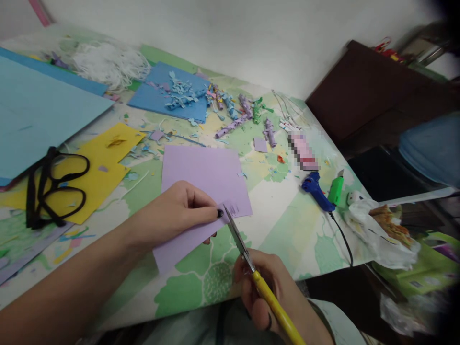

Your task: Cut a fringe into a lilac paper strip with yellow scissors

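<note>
My left hand (187, 208) pinches a strip of lilac craft sheet (179, 247) between thumb and fingers near its right end. That end shows several thin slits. In my right hand (266, 282) is a pair of scissors (268, 290) with a yellow handle, seen almost edge-on. Their blade tips touch or nearly touch the slit end, just right of my left thumb. Whether the blades are apart is hard to make out. Behind my left hand a lilac square sheet (201, 167) lies flat on the table, partly covered by the hand.
Black glasses (57, 187) rest on yellow sheets (108, 167) at left, beside large light-blue sheets (46, 110). Rolled fringed pieces (233, 124) and blue sheets (151, 98) lie at the back. A blue glue gun (318, 191) and green cutter (336, 190) are at right.
</note>
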`<state>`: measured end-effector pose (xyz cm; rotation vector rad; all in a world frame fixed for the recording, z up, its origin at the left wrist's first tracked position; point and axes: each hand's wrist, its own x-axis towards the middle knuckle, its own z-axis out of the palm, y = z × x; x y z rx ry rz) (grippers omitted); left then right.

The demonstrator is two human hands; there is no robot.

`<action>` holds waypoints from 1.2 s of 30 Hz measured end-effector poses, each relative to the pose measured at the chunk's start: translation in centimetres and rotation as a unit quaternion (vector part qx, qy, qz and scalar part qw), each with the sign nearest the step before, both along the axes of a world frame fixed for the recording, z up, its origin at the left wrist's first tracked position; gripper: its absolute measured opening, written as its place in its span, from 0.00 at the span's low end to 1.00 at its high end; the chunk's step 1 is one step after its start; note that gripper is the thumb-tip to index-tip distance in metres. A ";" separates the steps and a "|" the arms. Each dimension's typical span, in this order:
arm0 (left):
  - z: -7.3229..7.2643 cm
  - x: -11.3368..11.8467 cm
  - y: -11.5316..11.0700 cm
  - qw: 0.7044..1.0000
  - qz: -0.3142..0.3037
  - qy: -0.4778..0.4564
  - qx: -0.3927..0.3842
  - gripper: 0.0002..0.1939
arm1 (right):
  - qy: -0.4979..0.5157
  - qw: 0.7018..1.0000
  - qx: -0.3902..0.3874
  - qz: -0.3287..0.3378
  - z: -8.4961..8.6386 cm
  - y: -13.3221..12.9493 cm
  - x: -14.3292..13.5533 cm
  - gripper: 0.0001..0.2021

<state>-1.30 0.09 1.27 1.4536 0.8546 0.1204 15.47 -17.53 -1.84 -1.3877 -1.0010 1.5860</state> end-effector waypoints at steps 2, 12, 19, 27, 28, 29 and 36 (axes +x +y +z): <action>0.0 -0.1 0.0 1.000 -0.006 -0.005 -0.012 0.14 | 0.000 1.000 -0.002 0.002 0.0 -0.2 0.1 0.35; -0.1 -0.1 0.0 1.000 0.004 0.001 0.003 0.14 | -0.063 0.997 -0.038 -0.019 1.4 1.0 -0.9 0.37; -0.1 -0.1 0.1 1.000 0.003 0.005 0.013 0.14 | -0.045 0.999 -0.012 -0.018 1.2 1.6 -1.0 0.30; -0.4 -0.1 0.3 0.999 -0.012 0.008 0.038 0.14 | -0.038 0.999 0.000 -0.022 0.9 1.8 -1.3 0.28; -0.4 -0.1 0.3 0.999 -0.012 0.007 0.042 0.14 | -0.040 0.999 0.002 -0.022 0.9 1.8 -1.3 0.29; -0.5 -0.1 0.3 0.999 -0.009 0.005 0.044 0.14 | -0.042 0.999 0.002 -0.023 0.9 1.8 -1.4 0.29; -0.2 -0.1 0.0 1.000 0.000 -0.002 -0.014 0.14 | -0.032 0.998 -0.006 -0.044 0.6 1.5 -1.2 0.33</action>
